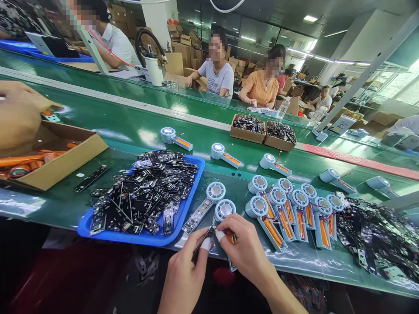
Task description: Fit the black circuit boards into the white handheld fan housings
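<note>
My left hand grips a narrow black circuit board between thumb and fingers, tilted over the bench's front edge. At the board's upper end, my right hand is closed in a pinch; any small part between its fingertips is hidden. White covers wrap some of my fingertips. Partly behind my right hand lies a light blue fan-shaped unit with a round vented head and an orange strip in its handle. Next to it, another unit has a circuit board over its handle.
A blue tray heaped with circuit boards stands left. Several light blue units and a board pile lie right. More units lie on the green belt. At far left, another person's blurred hand is above a cardboard box.
</note>
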Demonstrator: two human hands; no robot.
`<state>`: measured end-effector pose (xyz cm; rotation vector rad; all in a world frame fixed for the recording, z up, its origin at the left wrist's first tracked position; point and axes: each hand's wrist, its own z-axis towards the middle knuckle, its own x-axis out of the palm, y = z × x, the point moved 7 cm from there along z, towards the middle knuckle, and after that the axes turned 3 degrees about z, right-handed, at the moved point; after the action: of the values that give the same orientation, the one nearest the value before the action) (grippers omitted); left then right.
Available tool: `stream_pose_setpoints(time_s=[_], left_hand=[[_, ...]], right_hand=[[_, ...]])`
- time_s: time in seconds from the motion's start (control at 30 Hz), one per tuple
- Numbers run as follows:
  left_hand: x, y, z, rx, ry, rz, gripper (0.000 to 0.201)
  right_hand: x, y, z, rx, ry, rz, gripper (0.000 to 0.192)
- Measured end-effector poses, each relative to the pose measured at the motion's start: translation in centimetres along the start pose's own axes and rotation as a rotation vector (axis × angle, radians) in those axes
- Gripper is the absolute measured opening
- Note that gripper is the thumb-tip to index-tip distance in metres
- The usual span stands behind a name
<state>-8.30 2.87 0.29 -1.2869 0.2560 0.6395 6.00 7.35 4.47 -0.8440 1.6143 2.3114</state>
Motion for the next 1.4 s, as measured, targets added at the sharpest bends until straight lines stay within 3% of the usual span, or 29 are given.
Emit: stream_pose_setpoints(time_s=[0.17,0.3,0.43,0.53,0.77,0.9,1.13,1.27,1.4], left_hand=[[-0.9,-2.1,-0.2,0.247,-0.097,0.170,0.029],[-0.6,-2.7,-1.1,0.365,-0.155,0.259,0.030],[0.2,-2.8,-2.2,0.463,-0.150,0.365,0.033],[0.5,-2.5,-2.1,0.493,-0.112,0.377,0.036],[-0.5,-2.1,0.7,0.409,0.061,0.122,0.036],[-1.3,-2.8,1.6,0.397,0.099,0.056,0.037],[-0.9,-2.7,2.2,0.358,0.129,-0.008,0.040],[-0.3,-2.2,1.6,0.156,0.087,-0.104,0.030],[1.0,-1.0,-0.3,-0.159,0.175,-0.347,0.043]], right_hand=[[0.0,0.3,0.2,0.000,0.018,-0.135,0.025],[0.9,1.2,-0.4,-0.072,-0.013,-0.372,0.020],[1.6,2.1,-1.1,-0.127,-0.086,-0.582,0.018],[1.4,2.1,-0.9,-0.153,-0.027,-0.572,0.019],[-0.8,0.4,0.8,-0.114,0.212,-0.194,0.024],[-0.8,0.5,0.8,-0.192,0.305,-0.081,0.025],[-0.9,0.3,0.5,-0.230,0.207,-0.111,0.023],[-1.3,-0.2,0.6,-0.034,0.173,-0.007,0.018],[-1.5,-1.2,-0.1,0.252,0.203,0.305,0.021]])
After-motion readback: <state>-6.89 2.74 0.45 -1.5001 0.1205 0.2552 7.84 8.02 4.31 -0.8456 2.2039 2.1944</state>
